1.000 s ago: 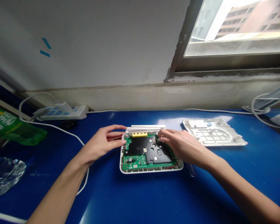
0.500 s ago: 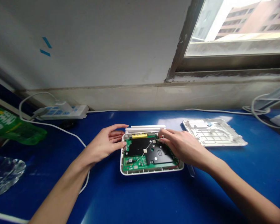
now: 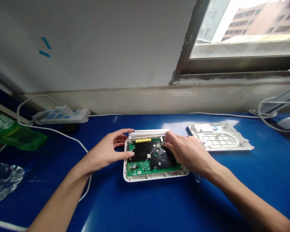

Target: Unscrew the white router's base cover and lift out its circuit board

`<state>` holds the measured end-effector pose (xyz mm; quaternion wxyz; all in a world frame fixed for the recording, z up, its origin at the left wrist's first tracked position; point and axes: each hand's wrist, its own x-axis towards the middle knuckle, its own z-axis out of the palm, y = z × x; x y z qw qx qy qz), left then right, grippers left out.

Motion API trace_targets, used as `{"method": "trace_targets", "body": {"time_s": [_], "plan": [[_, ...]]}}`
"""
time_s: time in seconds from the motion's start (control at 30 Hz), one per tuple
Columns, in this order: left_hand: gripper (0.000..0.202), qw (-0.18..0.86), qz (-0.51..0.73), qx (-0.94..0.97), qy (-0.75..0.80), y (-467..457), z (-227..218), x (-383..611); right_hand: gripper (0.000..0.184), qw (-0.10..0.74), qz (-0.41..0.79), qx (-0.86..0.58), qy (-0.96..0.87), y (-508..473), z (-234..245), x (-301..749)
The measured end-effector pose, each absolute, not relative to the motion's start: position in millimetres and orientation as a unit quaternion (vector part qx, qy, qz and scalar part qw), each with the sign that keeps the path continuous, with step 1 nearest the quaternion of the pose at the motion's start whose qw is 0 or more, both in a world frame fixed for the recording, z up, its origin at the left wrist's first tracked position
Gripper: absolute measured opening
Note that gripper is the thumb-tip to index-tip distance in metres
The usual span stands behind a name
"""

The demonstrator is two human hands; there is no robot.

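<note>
An opened white router [image 3: 145, 179] lies on the blue table, with a green circuit board [image 3: 145, 173] and a black metal plate [image 3: 141, 152] inside its shell. My left hand [image 3: 108, 146] grips the router's left side, the thumb pressing on the plate's edge and the fingers behind the rim. Over the back right corner, my right hand [image 3: 183, 146] pinches a thin antenna cable [image 3: 153, 150], held to the plate by small pale patches of tape. The exact grip point is partly hidden by the fingers. White antennas [image 3: 149, 132] lie along the router's back.
To the right lies the white ribbed cover [image 3: 222, 138]. A clear plastic piece [image 3: 197, 178] shows beneath my right wrist. At left are a power strip [image 3: 62, 116], a green bottle [image 3: 14, 132], crumpled clear plastic [image 3: 4, 182] and a white cord [image 3: 70, 137].
My left thumb has moved inward from the rim onto the black plate. My right fingers stay at the cable near the back right, slightly shifted. The red wire at front right shows more.
</note>
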<state>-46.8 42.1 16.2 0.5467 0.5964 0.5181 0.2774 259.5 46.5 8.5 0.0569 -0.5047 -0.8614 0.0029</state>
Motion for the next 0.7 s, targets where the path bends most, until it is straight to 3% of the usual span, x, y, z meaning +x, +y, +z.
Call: {"method": "trace_targets", "body": {"time_s": [0.33,0.7], "plan": [[0.080,0.500,0.241,0.660,0.506,36.2,18.5,-45.9,0.014,0.106,0.071,-0.497,-0.858,48.2,10.6,262.6],[0.101,0.394,0.199,0.723,0.532,31.1,16.0,-37.4,0.011,0.083,0.036,-0.522,-0.848,43.7,4.4,257.6]]}}
